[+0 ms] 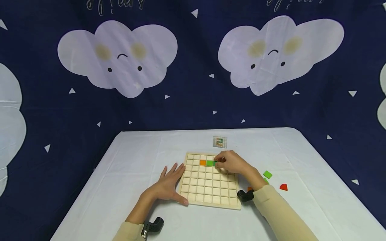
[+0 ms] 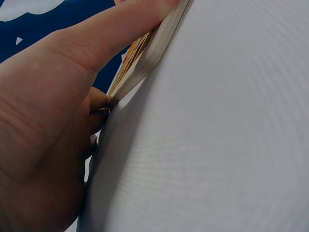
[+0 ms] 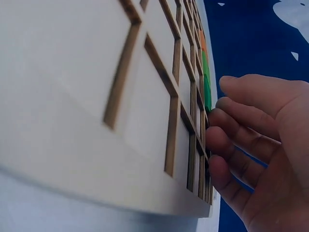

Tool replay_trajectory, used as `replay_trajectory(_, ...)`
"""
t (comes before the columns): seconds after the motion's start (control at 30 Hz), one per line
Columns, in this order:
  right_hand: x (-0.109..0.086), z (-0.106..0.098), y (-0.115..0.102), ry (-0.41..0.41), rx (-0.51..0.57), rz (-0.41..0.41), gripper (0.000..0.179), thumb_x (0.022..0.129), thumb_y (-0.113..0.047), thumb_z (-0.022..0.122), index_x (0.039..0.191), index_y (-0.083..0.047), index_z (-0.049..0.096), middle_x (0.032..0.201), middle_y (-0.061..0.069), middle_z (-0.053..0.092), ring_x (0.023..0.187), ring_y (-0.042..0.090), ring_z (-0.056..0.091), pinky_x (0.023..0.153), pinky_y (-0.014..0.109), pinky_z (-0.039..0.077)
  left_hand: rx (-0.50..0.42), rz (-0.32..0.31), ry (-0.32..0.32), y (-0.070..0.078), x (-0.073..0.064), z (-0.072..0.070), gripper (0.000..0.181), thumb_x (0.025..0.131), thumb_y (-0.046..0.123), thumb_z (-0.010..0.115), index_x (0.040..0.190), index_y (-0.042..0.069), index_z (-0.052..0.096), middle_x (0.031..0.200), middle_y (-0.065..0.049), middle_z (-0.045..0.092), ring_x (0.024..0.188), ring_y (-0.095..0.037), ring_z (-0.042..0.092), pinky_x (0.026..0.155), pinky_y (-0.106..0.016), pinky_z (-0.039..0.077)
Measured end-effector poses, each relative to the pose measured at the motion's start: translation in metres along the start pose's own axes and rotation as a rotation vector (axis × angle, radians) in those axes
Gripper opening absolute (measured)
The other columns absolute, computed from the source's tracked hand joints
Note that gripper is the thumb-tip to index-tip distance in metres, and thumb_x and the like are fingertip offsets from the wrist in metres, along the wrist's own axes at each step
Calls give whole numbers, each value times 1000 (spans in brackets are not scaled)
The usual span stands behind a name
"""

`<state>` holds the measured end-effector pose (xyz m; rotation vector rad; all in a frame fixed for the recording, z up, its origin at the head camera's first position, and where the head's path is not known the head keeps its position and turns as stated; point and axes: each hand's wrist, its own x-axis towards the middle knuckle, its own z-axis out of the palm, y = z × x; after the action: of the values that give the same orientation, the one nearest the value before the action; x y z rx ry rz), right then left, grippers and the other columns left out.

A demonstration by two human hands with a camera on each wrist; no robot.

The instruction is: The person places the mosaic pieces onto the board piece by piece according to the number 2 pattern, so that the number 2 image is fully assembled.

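Observation:
A light wooden grid board [image 1: 208,182] lies on the white table. Near its far edge an orange square tile [image 1: 203,162], a light green tile [image 1: 209,163] and a dark green tile [image 3: 207,94] sit side by side in one row of cells. My left hand [image 1: 166,185] rests at the board's left edge with fingers spread, the thumb by the near corner. At the dark green tile is my right hand [image 1: 233,162], its fingers loosely bent; the right wrist view shows the tile in the grid and nothing held between thumb and fingers.
Right of the board lie loose pieces: a green square [image 1: 267,174], a red rounded piece [image 1: 283,187], and an orange piece [image 1: 249,188] partly hidden by the right arm. A small pattern card [image 1: 219,142] lies beyond the board. Behind the table hangs a dark blue cloud-print cloth [image 1: 193,110].

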<state>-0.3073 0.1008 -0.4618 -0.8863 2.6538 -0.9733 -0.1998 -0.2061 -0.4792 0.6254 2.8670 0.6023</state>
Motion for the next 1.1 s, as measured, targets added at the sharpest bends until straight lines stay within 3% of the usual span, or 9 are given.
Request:
replay_trajectory(0.27,-5,-6,3,4,12,-20,28,93,-22,66,117,-7,69,98,-5,65,82,10,59,68,30,51,2,-2,-1,0,2,0,143,45,81,74,154,7,19,159,-5,13,146,-26,1,112,-54,-6)
replay_trajectory(0.63,-12,-16,9,17,13,13,31,94,-25,64,118,-6,69,101,-3,66,84,11,59,69,31,51,-7,6,18,-1,1,0,142,45,81,74,154,7,20,159,-4,15,146,-26,2,112,-54,-5)
replay_trajectory(0.83,-16,-16,15,10,11,26,28,92,-23,67,115,-8,70,95,-5,66,78,12,58,61,31,50,0,-6,13,-2,1,1,142,44,82,73,154,8,20,159,-3,14,146,-25,2,112,-53,-5)
replay_trajectory(1.1,-21,-18,19,47,5,49,28,90,-24,69,113,-8,71,92,-5,65,77,14,58,59,33,51,-3,0,10,-2,1,1,142,45,83,73,153,7,20,159,-4,14,146,-26,2,112,-54,-6)
